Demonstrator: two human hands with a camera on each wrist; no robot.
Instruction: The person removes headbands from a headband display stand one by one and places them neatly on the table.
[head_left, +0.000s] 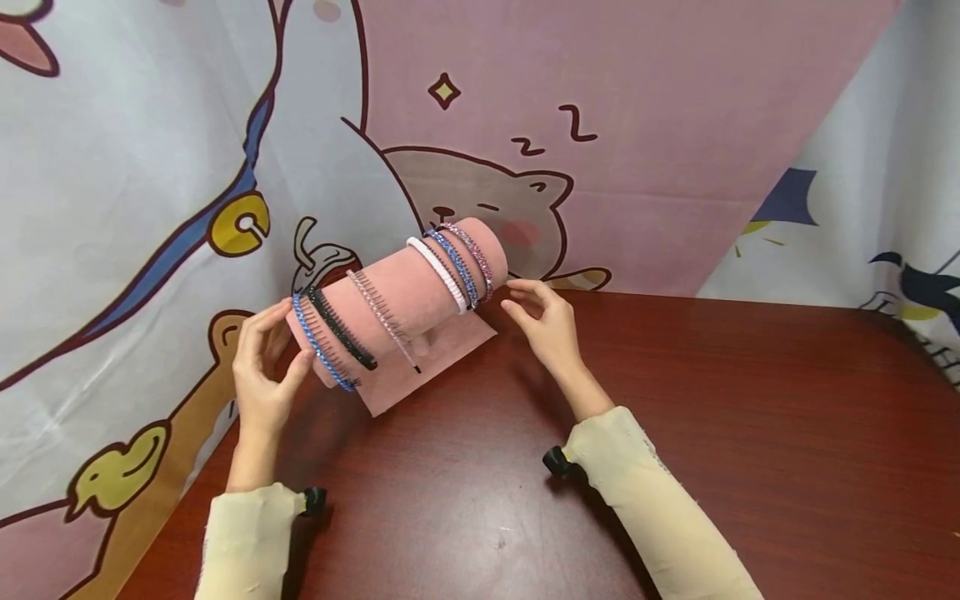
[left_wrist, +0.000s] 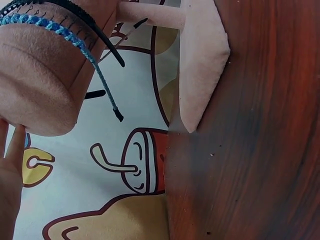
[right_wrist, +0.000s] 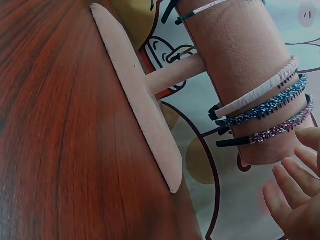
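A pink plush headband stand, a padded roll on a post above a flat base, stands on the table. Around its left part sit a blue braided headband, a black one and a thin pale pink one with comb teeth. Toward the right end come a white headband, a blue glittery one and a pink-purple glittery one. My left hand touches the roll's left end with its fingertips. Beside the right end, my right hand has its fingers loosely extended, holding nothing.
The reddish-brown wooden table stretches to the right and toward me. Right behind the stand hangs a cartoon-printed cloth, which also runs along the left side. Small black devices sit at both sleeve cuffs.
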